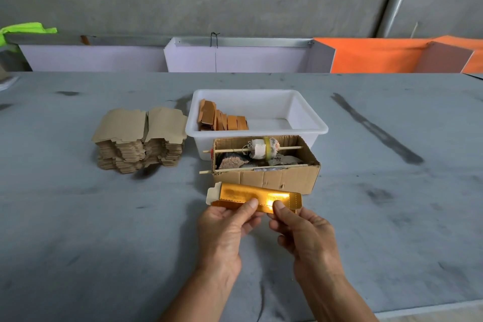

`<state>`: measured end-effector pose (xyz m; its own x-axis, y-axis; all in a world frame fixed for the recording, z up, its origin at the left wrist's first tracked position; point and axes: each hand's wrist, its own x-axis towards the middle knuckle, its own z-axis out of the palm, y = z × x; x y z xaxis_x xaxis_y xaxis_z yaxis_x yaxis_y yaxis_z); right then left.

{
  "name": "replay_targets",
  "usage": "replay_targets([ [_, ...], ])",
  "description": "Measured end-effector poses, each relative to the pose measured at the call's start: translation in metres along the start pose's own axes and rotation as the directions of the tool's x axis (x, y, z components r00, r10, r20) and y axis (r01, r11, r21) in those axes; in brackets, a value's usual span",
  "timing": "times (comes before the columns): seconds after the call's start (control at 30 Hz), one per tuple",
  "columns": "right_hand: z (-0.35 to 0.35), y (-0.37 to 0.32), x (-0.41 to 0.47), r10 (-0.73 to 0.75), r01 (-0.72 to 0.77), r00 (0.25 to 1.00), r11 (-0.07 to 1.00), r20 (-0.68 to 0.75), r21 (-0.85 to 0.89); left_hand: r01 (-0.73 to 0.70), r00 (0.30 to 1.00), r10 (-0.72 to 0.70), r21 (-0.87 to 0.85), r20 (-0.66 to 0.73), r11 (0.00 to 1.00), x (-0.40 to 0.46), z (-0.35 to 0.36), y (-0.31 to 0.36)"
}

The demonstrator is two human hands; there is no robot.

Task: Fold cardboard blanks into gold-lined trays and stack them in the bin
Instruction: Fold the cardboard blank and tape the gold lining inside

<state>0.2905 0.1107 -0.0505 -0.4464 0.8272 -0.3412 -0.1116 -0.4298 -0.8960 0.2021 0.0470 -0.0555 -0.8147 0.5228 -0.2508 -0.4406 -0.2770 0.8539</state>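
Both hands hold one gold-lined cardboard blank [251, 195] above the grey table, its shiny side up and a pale tab at its left end. My left hand [224, 230] pinches the near edge left of centre, thumb on top. My right hand [303, 232] pinches the same edge to the right. A tall stack of flat brown blanks [139, 136] sits at the left. The white plastic bin [308, 112] behind holds several folded orange-brown trays [222, 119] leaning in its left half.
A small open cardboard box [266, 180] with stones, two sticks and a cloth-wrapped roller [264, 148] stands between the bin and my hands. White and orange panels [371, 55] line the table's far edge. The grey table [104, 230] has dark smears.
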Motion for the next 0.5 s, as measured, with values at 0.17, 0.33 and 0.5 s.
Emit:
replay_targets([
  [0.17,0.001,-0.005,0.004,-0.028,0.03,0.999,0.994,0.021,-0.105,-0.006,1.0,0.006,-0.015,-0.02,1.0,0.002,0.001,0.002],
  [0.33,-0.006,-0.027,0.008,-0.395,0.312,0.914,0.829,-0.09,-0.464,-0.004,1.0,0.003,-0.013,-0.028,1.0,0.006,-0.005,0.003],
  [0.5,0.006,-0.075,0.027,-0.65,0.492,0.747,0.399,0.14,-0.774,0.01,0.999,-0.009,0.025,-0.04,1.0,0.008,-0.009,0.005],
])
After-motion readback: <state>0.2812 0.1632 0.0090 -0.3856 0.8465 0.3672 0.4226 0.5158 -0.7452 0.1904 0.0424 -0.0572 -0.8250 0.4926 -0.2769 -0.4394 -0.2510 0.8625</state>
